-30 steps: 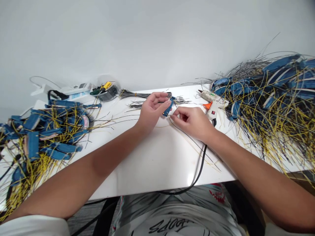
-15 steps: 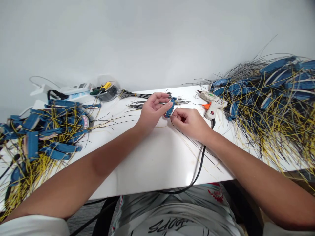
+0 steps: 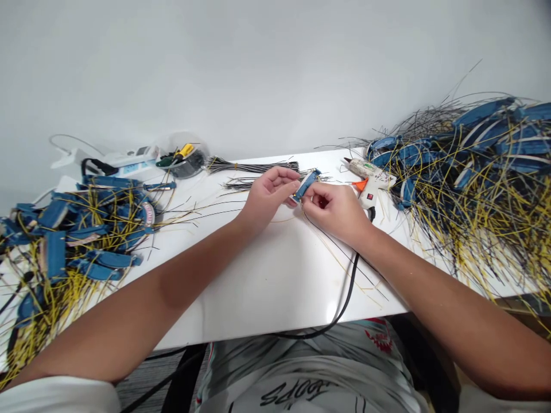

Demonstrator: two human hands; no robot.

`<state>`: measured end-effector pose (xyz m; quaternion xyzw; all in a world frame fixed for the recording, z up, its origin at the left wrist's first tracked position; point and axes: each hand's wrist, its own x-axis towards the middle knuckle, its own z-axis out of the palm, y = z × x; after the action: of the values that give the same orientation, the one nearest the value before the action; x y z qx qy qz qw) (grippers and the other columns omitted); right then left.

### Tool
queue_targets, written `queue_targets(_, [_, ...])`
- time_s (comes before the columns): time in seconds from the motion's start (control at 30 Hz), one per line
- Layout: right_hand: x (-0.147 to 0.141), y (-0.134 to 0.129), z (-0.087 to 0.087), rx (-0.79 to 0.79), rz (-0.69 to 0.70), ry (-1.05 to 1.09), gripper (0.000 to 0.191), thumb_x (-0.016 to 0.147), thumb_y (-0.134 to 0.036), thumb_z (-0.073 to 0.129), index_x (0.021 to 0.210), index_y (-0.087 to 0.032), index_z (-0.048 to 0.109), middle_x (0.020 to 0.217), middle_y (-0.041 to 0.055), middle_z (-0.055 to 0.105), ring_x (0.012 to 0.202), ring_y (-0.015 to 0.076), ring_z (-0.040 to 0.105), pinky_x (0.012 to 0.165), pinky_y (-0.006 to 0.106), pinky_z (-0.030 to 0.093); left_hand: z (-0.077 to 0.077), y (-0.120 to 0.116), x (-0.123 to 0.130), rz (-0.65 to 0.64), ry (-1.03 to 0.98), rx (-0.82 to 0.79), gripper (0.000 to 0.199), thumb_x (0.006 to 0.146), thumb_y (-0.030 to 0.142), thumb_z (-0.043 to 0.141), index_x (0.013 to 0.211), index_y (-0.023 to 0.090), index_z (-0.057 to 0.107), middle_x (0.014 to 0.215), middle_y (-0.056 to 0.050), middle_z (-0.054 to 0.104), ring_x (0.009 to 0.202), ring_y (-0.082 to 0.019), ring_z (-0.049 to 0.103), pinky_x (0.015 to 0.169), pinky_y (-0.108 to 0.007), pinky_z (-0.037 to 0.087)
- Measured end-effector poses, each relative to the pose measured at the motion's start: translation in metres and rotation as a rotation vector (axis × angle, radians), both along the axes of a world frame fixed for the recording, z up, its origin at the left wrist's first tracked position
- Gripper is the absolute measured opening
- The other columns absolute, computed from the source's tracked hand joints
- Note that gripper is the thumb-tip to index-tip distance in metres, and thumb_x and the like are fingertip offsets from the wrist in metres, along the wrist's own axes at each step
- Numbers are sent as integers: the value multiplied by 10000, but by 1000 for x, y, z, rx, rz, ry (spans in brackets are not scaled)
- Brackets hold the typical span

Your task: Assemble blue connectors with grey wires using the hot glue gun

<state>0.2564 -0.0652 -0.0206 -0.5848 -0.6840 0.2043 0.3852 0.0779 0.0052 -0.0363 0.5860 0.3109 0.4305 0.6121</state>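
Observation:
Near the back middle of the white table, a small blue part (image 3: 307, 183) is held tilted between both hands. My left hand (image 3: 272, 194) has its thumb and fingertips closed on the part's left side. My right hand (image 3: 333, 209) pinches at its lower right end, where thin black and yellow wires (image 3: 329, 236) trail down over the table. Whether the right fingertips grip the part, the wires or both is too small to tell. Behind the hands lies a bundle of dark wires (image 3: 247, 167).
A glue gun (image 3: 371, 180) with a black cable lies right of my hands. Heaps of blue parts with wires cover the left (image 3: 99, 229) and right (image 3: 486, 166) sides. A clear round container (image 3: 189, 165) and power strip (image 3: 133, 162) stand back left.
The blue part has turned from nearly upright to leaning right, and its pale edge now shows. My right hand has shifted slightly, its fingers closer around the part.

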Motion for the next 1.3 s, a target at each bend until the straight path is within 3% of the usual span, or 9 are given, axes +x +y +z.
queue_targets(0.37, [1,2,2,24,-60,-50,117,824,-258,666,722,-213,632,599,-28,592,574,131,500,597,282,340,-2,0,1,1,35,25,315,840,361,873,1046,178,720,927,-37,737,827,-141,706,711,-251,612])
queue_targets(0.57, [2,3,2,7,-85,-71,141,821,-265,663,697,-212,623,600,-19,605,563,132,495,595,283,337,-3,1,1,2,77,33,308,839,392,874,1030,178,762,929,-50,765,743,-122,674,656,-245,569])
queue_targets(0.77, [2,3,4,-7,-104,-61,96,813,-262,669,731,-215,652,619,-14,631,594,147,534,612,294,336,-3,0,0,-38,64,28,348,833,262,824,1166,184,757,1080,-84,780,921,-177,736,729,-270,621])
queue_targets(0.97, [3,4,3,5,-115,-59,84,815,-261,670,747,-213,679,637,-8,653,611,156,559,621,300,335,-5,2,-1,-63,63,84,468,761,152,841,1218,189,749,1152,-86,788,1026,-182,750,971,-327,610])
queue_targets(1.17, [3,4,3,-8,-101,-21,134,816,-280,683,716,-216,622,644,-14,650,607,148,547,616,297,339,-1,0,-1,-55,48,15,414,820,236,833,1223,192,748,1123,-95,800,981,-202,765,874,-340,633])
queue_targets(1.3, [4,4,2,-10,-94,-7,132,817,-268,666,713,-215,604,653,-8,642,615,148,537,622,296,344,1,0,-2,-55,85,50,478,774,231,879,1235,207,757,1145,-92,809,1039,-216,770,964,-356,617])
